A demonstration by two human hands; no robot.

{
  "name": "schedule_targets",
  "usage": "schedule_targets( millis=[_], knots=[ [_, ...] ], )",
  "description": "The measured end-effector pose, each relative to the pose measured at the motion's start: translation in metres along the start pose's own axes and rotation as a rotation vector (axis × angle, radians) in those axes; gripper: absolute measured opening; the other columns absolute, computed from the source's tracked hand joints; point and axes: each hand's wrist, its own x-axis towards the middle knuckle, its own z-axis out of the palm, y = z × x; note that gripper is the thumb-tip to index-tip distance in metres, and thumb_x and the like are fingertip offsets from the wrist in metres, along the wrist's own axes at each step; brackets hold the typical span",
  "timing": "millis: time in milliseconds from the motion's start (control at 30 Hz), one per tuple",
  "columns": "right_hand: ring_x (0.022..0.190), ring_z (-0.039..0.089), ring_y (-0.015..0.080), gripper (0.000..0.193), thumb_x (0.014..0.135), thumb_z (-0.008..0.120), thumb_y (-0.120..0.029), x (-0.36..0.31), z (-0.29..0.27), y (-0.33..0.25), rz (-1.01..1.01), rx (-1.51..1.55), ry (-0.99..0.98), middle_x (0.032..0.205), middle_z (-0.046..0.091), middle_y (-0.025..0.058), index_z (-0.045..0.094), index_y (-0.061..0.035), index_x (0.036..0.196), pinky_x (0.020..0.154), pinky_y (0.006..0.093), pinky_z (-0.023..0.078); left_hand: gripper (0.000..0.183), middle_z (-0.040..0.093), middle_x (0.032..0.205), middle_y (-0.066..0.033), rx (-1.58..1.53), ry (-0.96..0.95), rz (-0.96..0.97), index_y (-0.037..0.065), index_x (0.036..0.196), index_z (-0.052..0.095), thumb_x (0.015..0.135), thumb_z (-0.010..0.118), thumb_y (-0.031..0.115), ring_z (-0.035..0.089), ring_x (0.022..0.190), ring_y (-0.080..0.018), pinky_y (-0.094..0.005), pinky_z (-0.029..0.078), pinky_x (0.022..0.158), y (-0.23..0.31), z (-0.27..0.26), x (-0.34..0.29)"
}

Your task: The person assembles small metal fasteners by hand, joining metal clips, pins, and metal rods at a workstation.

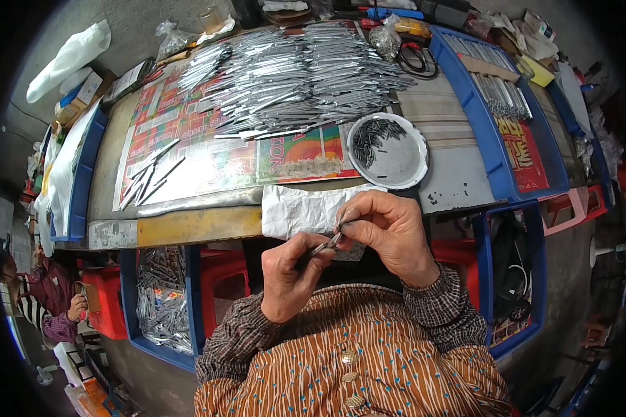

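Just above my lap, near the table's front edge, my two hands meet. My left hand (290, 273) is closed, with a slim grey metal piece (328, 244) between thumb and fingers. At that piece's upper end my right hand (394, 235) pinches with thumb and forefinger; whatever sits between its fingertips is too small and covered to make out. Behind them a white cloth (289, 208) hangs over the table edge. A round white dish (409, 165) beyond my right hand holds many small dark pins (375, 139). A large heap of thin silvery metal pieces (285, 76) covers the table's far part.
Several loose metal pieces (146, 177) lie at the table's left. Blue trays (483, 132) flank the table on the right and left (83, 187). Below, a blue crate (129, 292) holds more metal pieces, near red stools (104, 299). Another person's hand (77, 306) shows far left.
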Motion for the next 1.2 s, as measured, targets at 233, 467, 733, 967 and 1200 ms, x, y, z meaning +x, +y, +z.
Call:
schedule_targets(
  millis=[233, 467, 733, 967, 1200],
  knots=[
    [0.074, 0.060, 0.0099, 0.006, 0.083, 0.060, 0.004, 0.004, -0.002, -0.007, 0.033, -0.180, -0.028, 0.085, 0.060, 0.0058, 0.059, 0.0050, 0.089, 0.067, 0.0224, 0.051, 0.011, 0.063, 0.072, -0.0112, 0.180, 0.076, 0.098, 0.002, 0.086, 0.061, 0.077, 0.067, 0.000, 0.062, 0.058, -0.0214, -0.0268, 0.045, 0.052, -0.002, 0.004, 0.002],
    [0.075, 0.060, 0.0079, 0.006, 0.084, 0.061, 0.003, 0.004, -0.007, -0.001, 0.074, -0.082, -0.086, 0.083, 0.060, 0.0033, 0.060, 0.0055, 0.089, 0.068, 0.0209, 0.051, 0.009, 0.063, 0.071, -0.0107, 0.091, 0.009, 0.078, 0.002, 0.086, 0.061, 0.078, 0.066, 0.000, 0.063, 0.060, -0.0205, -0.0269, 0.046, 0.053, -0.008, 0.002, 0.001],
    [0.073, 0.060, 0.0077, 0.009, 0.085, 0.060, 0.002, -0.001, -0.006, -0.004, 0.099, -0.116, 0.026, 0.081, 0.060, 0.0017, 0.059, 0.0055, 0.093, 0.065, 0.0211, 0.052, 0.010, 0.061, 0.068, -0.0104, 0.097, 0.013, 0.034, 0.001, 0.084, 0.060, 0.078, 0.067, 0.000, 0.061, 0.056, -0.0175, -0.0257, 0.045, 0.052, -0.009, 0.003, 0.003],
    [0.070, 0.058, 0.0054, 0.005, 0.084, 0.060, 0.001, -0.002, -0.010, -0.005, 0.042, -0.380, -0.090, 0.079, 0.059, 0.0022, 0.059, 0.0038, 0.088, 0.060, 0.0190, 0.047, 0.011, 0.061, 0.068, -0.0110, 0.176, 0.017, 0.066, 0.001, 0.084, 0.060, 0.076, 0.067, -0.001, 0.060, 0.055, -0.0209, -0.0270, 0.045, 0.051, -0.004, 0.004, 0.001],
    [0.070, 0.058, 0.0065, 0.009, 0.082, 0.062, 0.002, -0.005, -0.014, -0.007, -0.047, -0.445, -0.073, 0.079, 0.061, 0.0027, 0.061, 0.0041, 0.091, 0.060, 0.0209, 0.047, 0.012, 0.061, 0.069, -0.0120, 0.243, 0.010, 0.106, 0.002, 0.085, 0.060, 0.076, 0.068, 0.000, 0.060, 0.056, -0.0240, -0.0276, 0.045, 0.051, 0.001, 0.000, 0.005]
  ],
)
